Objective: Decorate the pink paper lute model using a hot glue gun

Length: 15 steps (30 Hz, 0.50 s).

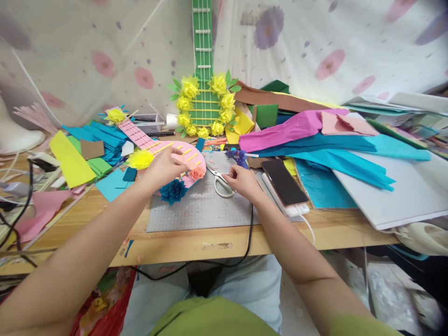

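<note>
Mostly cluttered wooden desk (168, 248), grey cutting mat (203, 217) near front edge, coloured paper (280, 131) heaped right. Patterned sheet (133, 28) hanging behind; green guitar (206, 105) upright before it. Pink guitar (193, 163) partly on mat, under left hand (167, 168), fingers bent, grip unclear. Right hand (242, 181) curled beside scissors (217, 175); cannot tell whether grasping.

The left hand (167, 166) covers part of the pink guitar (200, 157), and I can't tell if the right hand (243, 181) is touching the scissors (223, 187), because its curled fingers hide the spot. The green guitar (206, 105) runs out of sight at the top, and the messy pile (429, 133) on the far right looks too fuzzy to sort out.
</note>
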Each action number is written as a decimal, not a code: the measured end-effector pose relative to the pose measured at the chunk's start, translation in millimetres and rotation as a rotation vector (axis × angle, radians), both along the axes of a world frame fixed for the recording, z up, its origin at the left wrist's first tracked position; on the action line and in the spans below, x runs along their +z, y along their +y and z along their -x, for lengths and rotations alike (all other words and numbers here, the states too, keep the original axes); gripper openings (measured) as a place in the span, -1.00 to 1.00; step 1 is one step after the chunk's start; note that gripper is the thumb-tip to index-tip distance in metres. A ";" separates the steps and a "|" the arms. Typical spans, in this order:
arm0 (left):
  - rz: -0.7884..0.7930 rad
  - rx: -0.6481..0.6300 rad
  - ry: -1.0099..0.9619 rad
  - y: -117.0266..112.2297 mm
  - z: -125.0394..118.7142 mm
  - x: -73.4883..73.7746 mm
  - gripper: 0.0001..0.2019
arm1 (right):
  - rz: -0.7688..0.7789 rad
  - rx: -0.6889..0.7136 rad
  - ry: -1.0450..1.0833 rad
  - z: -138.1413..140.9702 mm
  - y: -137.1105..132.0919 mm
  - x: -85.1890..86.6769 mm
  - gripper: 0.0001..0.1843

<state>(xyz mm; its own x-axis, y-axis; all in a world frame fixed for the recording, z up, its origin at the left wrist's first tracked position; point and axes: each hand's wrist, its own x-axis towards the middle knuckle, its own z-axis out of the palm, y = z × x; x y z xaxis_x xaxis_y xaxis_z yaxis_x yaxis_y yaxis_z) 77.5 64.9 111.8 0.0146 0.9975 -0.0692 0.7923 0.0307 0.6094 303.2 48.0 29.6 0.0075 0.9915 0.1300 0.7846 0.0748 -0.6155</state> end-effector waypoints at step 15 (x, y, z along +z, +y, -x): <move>0.061 -0.002 0.182 -4.4 12.9 -5.6 -0.32 | -0.173 0.197 0.523 44.7 22.5 15.1 -0.87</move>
